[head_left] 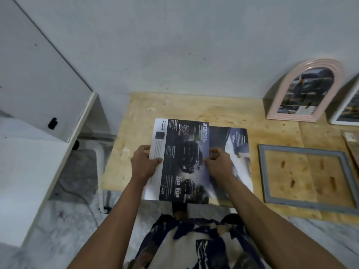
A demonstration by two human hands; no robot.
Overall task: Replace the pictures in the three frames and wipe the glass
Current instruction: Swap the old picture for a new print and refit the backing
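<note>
A dark car brochure page (pixel 184 158) lies in front of me on the plywood table (pixel 194 109), on top of another printed sheet (pixel 236 144) that sticks out to the right. My left hand (pixel 143 164) grips the page's white left edge. My right hand (pixel 219 164) pinches the page's right edge with curled fingers. An empty grey rectangular frame (pixel 308 202) lies flat to the right, bare wood showing through it. A pink arched frame (pixel 303 94) with a car picture leans on the wall at the back right. A white frame (pixel 345 109) is cut off by the right edge.
A white cabinet (pixel 44 84) and a white desk surface (pixel 29 181) stand to the left across a gap. A brown backing board (pixel 351 144) lies at the far right. A cable (pixel 85 200) runs over the marble floor below the table's left end.
</note>
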